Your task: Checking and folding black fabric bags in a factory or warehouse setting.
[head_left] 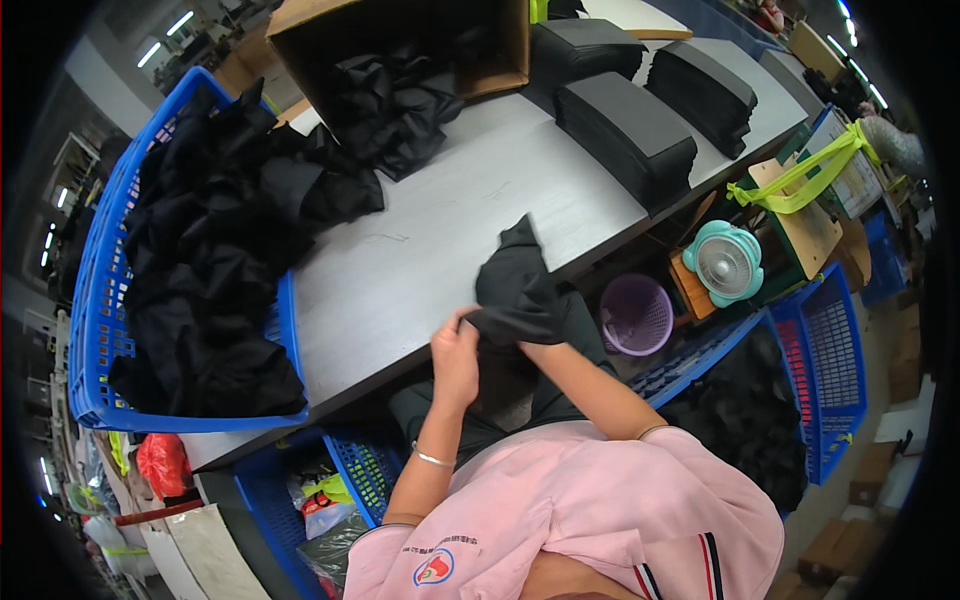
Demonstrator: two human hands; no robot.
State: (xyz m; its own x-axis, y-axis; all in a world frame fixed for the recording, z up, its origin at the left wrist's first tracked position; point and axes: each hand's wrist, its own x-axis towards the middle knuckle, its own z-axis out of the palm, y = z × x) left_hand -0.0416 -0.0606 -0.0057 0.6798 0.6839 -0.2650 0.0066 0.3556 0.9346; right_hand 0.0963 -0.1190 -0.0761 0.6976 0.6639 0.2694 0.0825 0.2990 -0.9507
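A piece of black cloth (520, 285) hangs over my lap at the table's front edge, its pointed end upward. My left hand (457, 350) is closed, pinching the cloth's near left edge between thumb and fingers. My right forearm (580, 378) runs up to the cloth's lower edge. The right hand itself is covered by the cloth, so its fingers do not show, and I cannot tell whether it is inside or behind.
A blue plastic basket (90, 330) heaped with black cloth pieces stands at the left on the grey table (440, 220). Farther back are a cardboard box (400, 20) spilling black cloth and several black stacks (630, 130). A purple bin (637, 315) and teal fan (722, 262) sit at right.
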